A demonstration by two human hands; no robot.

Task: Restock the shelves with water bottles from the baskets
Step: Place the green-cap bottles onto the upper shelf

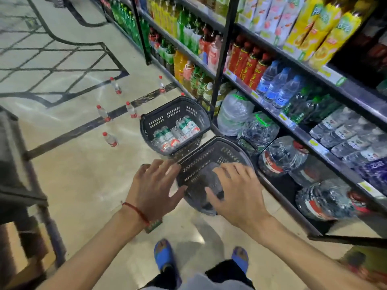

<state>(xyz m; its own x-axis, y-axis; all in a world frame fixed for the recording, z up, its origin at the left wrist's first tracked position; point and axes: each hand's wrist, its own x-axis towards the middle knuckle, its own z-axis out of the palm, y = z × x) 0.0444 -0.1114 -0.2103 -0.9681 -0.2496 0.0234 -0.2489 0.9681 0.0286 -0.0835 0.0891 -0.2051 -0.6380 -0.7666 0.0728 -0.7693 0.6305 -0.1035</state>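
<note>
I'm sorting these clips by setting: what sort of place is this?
Most likely the drinks aisle of a small grocery shop. Metal shelves carry rows of bottled drinks with price tags on their edges, big water jugs fill the bottom level, and black shopping baskets stand on the floor.

Bright overhead light, floor [88, 178] glare, blurred edges.

Far basket [167, 119] & near basket [201, 164]: black w/ rows of little holes. Bottles in far basket [185, 127]: clear, green-white-red labels. Floor bottles [110, 139]: clear, red caps & labels. Floor [83, 174]: cream w/ dark lines. Shelf frame [222, 59]: black. Tall packs [326, 28]: yellow. Slippers [163, 254]: blue. Wrist string [136, 210]: red.
</note>
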